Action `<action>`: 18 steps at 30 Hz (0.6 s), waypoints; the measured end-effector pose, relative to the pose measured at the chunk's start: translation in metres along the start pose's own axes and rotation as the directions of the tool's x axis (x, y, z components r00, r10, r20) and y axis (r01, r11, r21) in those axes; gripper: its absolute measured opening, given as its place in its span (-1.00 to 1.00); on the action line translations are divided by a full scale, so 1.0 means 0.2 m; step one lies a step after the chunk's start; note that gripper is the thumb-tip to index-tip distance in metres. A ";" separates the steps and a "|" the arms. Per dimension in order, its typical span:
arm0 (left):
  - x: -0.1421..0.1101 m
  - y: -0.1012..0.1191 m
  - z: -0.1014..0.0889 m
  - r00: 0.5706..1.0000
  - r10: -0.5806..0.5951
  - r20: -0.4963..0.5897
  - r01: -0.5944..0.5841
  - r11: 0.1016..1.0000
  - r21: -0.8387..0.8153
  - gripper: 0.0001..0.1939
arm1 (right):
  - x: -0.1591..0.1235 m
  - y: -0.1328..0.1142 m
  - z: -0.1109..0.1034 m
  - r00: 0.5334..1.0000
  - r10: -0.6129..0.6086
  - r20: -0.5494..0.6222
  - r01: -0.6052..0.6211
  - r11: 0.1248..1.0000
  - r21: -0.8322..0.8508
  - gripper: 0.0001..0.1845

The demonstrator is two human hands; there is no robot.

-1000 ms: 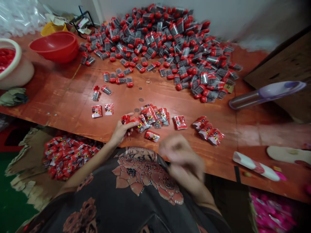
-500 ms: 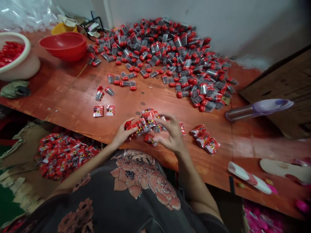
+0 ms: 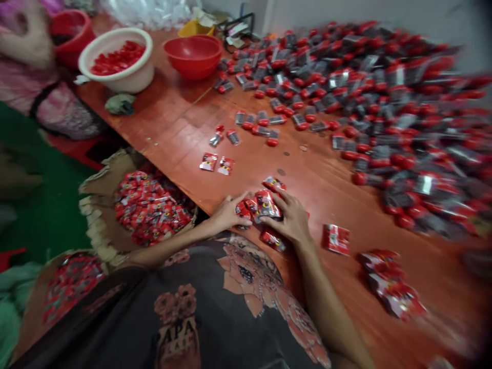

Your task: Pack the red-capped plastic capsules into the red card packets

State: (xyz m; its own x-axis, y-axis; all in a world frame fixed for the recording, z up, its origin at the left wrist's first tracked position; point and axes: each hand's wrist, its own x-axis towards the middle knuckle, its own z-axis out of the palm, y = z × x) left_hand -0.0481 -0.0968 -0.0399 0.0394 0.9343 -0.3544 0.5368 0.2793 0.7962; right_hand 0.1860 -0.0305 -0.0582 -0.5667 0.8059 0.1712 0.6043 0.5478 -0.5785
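I have my left hand at the near edge of the table, its fingers curled closed against a small heap of red foil packets. My right hand arches over that heap with its fingers spread on top; I cannot tell whether they grip. A loose packet lies just to the right, and two flat packets lie farther left. Beyond them spreads a large, blurred pile of red-capped clear capsules. A white basin and a red bowl stand at the far end. Below the table edge at left, a torn cardboard box holds many more packets.
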 end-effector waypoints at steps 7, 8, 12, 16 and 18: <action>-0.20 -0.22 -0.15 0.973 -0.126 -0.195 0.086 0.976 -0.202 -0.15 | 0.15 -0.18 0.23 0.976 -0.205 0.069 0.208 0.977 -0.042 -0.25; -0.22 -0.26 -0.18 0.963 -0.143 -0.229 0.087 0.968 -0.236 -0.17 | 0.18 -0.22 0.26 0.969 -0.231 0.091 0.236 0.971 -0.038 -0.26; -0.31 -0.40 -0.25 0.923 -0.182 -0.338 0.042 0.924 -0.380 -0.24 | 0.29 -0.34 0.38 0.945 -0.283 0.163 0.289 0.957 -0.011 -0.27; -0.42 -0.55 -0.38 0.880 -0.217 -0.421 0.006 0.894 -0.448 -0.27 | 0.45 -0.53 0.54 0.914 -0.336 0.227 0.339 0.940 0.024 -0.26; -0.49 -0.66 -0.49 0.828 -0.284 -0.483 0.016 0.874 -0.486 -0.29 | 0.56 -0.70 0.66 0.883 -0.380 0.277 0.382 0.923 0.046 -0.25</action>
State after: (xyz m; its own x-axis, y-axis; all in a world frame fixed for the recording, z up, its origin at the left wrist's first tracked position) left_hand -0.2046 -0.2040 -0.0616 -0.5268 0.8015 -0.2829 0.0597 0.3670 0.9283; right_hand -0.0354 -0.0468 -0.0636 -0.8847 0.4413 0.1502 0.3150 0.8034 -0.5052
